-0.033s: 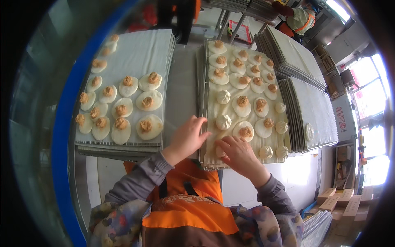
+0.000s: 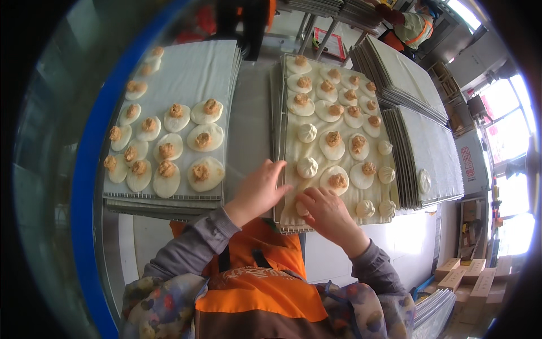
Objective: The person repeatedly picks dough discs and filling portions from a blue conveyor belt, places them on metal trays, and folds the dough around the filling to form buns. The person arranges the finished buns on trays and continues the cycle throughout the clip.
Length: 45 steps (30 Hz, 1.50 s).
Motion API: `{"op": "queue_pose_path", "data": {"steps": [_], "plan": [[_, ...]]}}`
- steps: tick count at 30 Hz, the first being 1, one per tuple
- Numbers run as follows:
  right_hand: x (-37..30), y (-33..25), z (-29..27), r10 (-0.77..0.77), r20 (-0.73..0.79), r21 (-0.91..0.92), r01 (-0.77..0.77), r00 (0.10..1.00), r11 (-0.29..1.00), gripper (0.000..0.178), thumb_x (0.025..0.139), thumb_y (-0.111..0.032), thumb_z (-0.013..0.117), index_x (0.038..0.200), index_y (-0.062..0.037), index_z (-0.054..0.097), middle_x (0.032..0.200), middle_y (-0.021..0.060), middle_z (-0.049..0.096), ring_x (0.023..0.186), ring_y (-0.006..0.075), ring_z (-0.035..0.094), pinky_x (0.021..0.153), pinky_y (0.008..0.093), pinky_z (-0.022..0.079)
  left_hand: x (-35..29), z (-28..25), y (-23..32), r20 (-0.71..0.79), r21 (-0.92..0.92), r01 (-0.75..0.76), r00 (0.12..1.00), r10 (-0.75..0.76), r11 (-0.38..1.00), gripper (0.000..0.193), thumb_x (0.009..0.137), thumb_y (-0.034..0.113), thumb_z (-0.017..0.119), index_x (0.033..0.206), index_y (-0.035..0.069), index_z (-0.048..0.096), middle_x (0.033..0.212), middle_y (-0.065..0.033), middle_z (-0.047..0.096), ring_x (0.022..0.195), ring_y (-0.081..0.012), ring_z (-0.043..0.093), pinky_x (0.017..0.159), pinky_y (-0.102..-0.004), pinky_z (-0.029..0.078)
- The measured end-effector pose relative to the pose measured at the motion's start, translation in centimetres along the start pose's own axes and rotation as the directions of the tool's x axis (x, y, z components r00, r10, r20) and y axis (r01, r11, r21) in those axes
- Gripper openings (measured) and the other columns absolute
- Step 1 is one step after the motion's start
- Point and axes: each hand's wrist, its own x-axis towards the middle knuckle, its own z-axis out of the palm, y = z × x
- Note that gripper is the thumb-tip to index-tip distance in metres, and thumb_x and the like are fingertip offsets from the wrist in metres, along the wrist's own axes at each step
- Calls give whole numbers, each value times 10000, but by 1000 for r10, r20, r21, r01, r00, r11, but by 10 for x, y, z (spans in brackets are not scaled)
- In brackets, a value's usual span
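White bun (image 2: 301, 209) partly under R hand (image 2: 330, 213), can't tell if gripped, w/ L hand (image 2: 261, 188) spread near its left.

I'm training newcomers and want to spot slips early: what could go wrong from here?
1. The right hand is at a partly hidden bun, close to a filled dough round; its fingers might smear that filling.
2. On the left tray, one dab of filling sits at its round's rim, so it could slip off.
3. A lone dough piece lies near the right-hand stack's front edge and might get knocked.
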Motion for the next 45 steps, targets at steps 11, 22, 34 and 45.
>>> {"op": "queue_pose_path", "data": {"steps": [11,22,34,45], "plan": [[8,-20,10,21,-133,132,-3,991,991,563,764,-228,827,1271,-106,613,1246,77,605,1126,283,609,899,409,529,-17,14,-10,-199,-208,-50,980,7,977,411,884,63,714,1274,81,586,1082,-125,562,743,-247,623,717,-364,520],[60,36,8,80,-277,107,-52,958,993,471,797,-74,773,1247,-90,636,1202,111,620,1079,338,624,889,434,535,-61,14,10,-81,-211,32,995,-51,977,421,883,46,706,1289,97,610,1153,-142,532,931,-331,610,811,-399,514],[97,73,-20,183,-446,88,-161,876,983,432,808,-245,820,1188,-101,674,1191,82,642,1074,300,650,885,412,549,-68,10,11,-15,-261,61,998,-67,963,365,900,61,688,1257,85,614,1191,-142,538,981,-329,613,830,-394,522],[147,98,5,77,-313,226,-5,947,974,546,830,-111,753,1352,-102,591,1322,122,610,1129,346,641,955,443,530,-79,0,12,-13,-334,93,995,-103,938,307,932,102,674,1230,61,611,1173,-136,577,937,-315,654,818,-394,541]]}}
